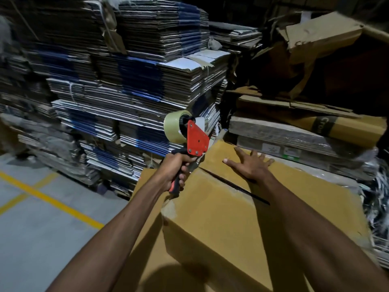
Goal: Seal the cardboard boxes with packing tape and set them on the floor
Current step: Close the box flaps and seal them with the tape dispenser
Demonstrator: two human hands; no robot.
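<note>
A brown cardboard box stands in front of me with its top flaps folded down and a dark seam running across the top. My left hand grips the handle of a red tape dispenser carrying a roll of clear tape; the dispenser's front end sits at the far left end of the seam. My right hand lies flat with fingers spread on the far flap, beside the seam. The box rests on another brown box below it.
Tall stacks of flattened cartons fill the left and back. More flattened and crumpled cardboard is piled behind the box at right. Grey floor with yellow lines lies at the lower left.
</note>
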